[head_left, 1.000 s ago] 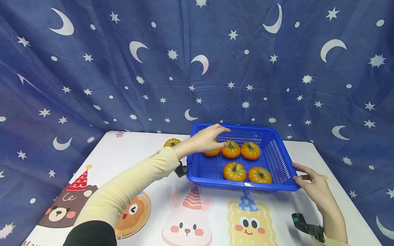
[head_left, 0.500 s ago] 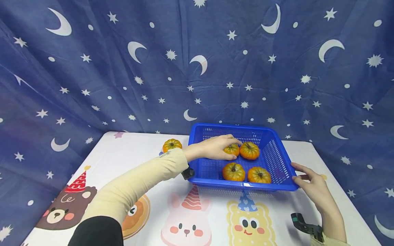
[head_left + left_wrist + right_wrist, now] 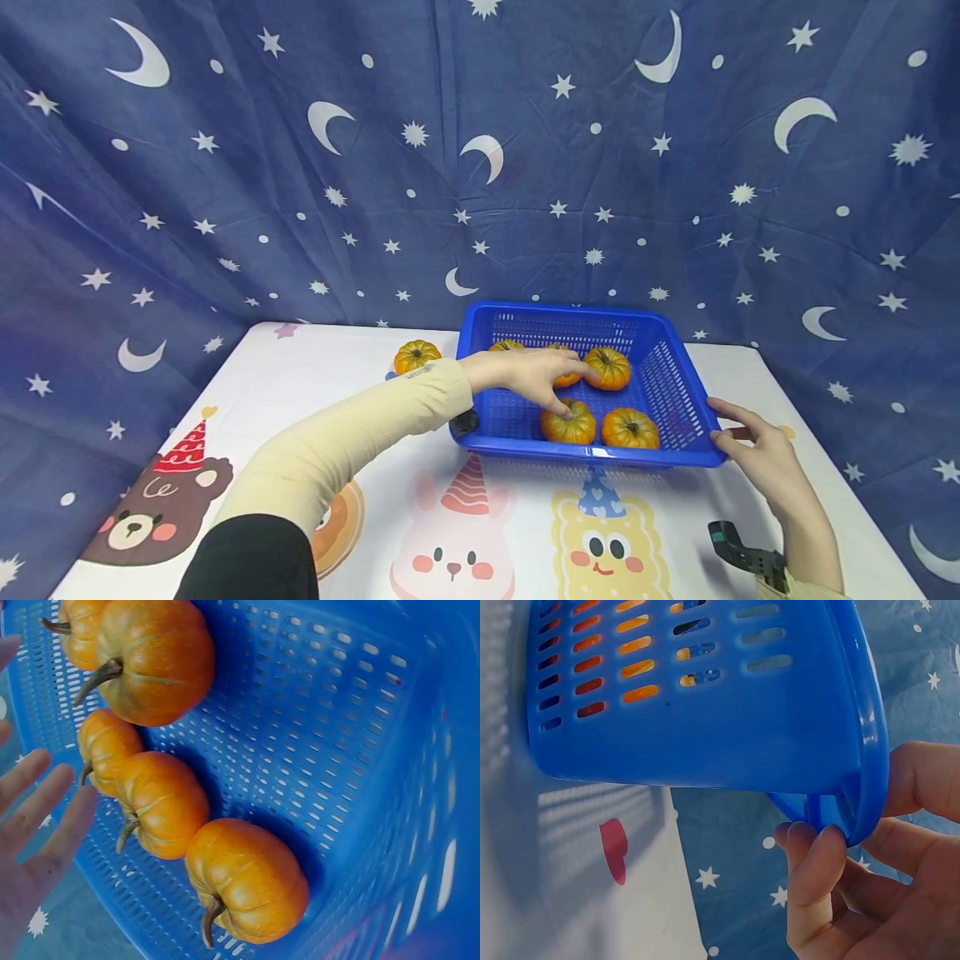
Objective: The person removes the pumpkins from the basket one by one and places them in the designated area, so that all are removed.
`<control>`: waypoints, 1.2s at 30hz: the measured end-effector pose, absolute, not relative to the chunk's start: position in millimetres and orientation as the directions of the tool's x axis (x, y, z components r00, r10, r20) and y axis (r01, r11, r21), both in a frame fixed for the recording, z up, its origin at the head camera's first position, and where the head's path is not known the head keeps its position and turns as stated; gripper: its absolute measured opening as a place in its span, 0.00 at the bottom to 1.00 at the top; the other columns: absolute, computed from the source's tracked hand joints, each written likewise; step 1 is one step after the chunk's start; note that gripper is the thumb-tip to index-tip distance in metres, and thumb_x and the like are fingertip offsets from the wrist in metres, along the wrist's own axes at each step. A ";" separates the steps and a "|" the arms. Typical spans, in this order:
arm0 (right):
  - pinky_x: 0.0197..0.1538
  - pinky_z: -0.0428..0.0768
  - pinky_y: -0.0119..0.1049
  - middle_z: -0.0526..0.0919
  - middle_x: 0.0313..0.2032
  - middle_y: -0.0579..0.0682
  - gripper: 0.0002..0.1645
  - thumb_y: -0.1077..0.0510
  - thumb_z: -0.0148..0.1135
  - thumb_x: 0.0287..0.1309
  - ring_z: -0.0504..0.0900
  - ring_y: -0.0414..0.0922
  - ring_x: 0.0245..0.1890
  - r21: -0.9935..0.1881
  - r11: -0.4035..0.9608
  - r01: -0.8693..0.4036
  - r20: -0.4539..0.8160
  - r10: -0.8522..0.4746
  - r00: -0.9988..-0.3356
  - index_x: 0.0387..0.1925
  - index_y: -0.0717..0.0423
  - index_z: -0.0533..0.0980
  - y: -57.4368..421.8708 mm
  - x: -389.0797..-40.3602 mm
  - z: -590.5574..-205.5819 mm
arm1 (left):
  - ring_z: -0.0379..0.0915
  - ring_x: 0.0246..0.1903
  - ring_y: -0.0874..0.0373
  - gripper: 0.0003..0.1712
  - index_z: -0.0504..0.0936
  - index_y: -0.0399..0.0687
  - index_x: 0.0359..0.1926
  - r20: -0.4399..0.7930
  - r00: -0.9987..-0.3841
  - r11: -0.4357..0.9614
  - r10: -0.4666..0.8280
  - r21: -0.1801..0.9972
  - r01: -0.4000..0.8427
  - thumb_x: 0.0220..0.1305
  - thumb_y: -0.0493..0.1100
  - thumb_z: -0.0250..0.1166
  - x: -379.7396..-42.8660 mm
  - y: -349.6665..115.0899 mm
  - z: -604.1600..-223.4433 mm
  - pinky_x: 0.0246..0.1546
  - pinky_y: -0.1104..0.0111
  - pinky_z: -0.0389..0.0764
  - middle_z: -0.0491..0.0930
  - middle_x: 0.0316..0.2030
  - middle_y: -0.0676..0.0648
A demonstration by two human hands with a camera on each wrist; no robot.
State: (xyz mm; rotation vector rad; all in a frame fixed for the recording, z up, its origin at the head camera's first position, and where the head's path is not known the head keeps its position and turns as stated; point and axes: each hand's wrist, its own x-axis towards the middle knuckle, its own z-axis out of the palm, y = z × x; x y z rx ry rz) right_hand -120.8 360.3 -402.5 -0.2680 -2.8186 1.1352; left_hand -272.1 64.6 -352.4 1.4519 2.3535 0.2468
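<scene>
A blue plastic basket holds several small orange pumpkins, in a back row and a front pair. My left hand hovers inside it with fingers spread; its thumb overlaps the stem of the front-left pumpkin and its fingertips reach the back-right pumpkin. In the left wrist view the left hand lies beside the pumpkins with nothing gripped. My right hand pinches the basket's rim at the right end. The right wrist view has the right hand's thumb and fingers around the rim.
Another pumpkin sits on the table to the left of the basket, just beyond my left sleeve. A white cloth with cartoon animals covers the table. A blue curtain with moons and stars hangs right behind.
My left hand has moved right over the back-row pumpkins, then tilted toward the front-left one, uncovering part of the back-left pumpkin. The right hand keeps its hold on the rim.
</scene>
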 end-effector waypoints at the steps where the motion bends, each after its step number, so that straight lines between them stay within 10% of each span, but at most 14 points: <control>1: 0.33 0.74 0.26 0.75 0.52 0.70 0.30 0.58 0.53 0.64 0.69 0.21 0.33 -0.695 0.708 0.127 0.019 0.196 -0.981 0.66 0.64 0.65 360.3 -120.6 -402.4 | 0.52 0.73 0.53 0.39 0.63 0.62 0.70 -0.225 -0.396 0.453 0.890 0.336 0.826 0.59 0.52 0.67 -272.8 65.3 -353.3 0.71 0.57 0.59 0.59 0.71 0.47; 36: 0.33 0.73 0.27 0.75 0.53 0.69 0.29 0.59 0.53 0.65 0.71 0.23 0.34 -0.708 0.695 0.122 0.020 0.193 -0.981 0.66 0.63 0.65 360.0 -119.9 -402.4 | 0.63 0.61 0.61 0.52 0.59 0.61 0.72 -0.434 -0.241 0.409 0.868 0.350 0.843 0.48 0.42 0.75 -284.9 87.7 -388.1 0.64 0.71 0.65 0.65 0.67 0.49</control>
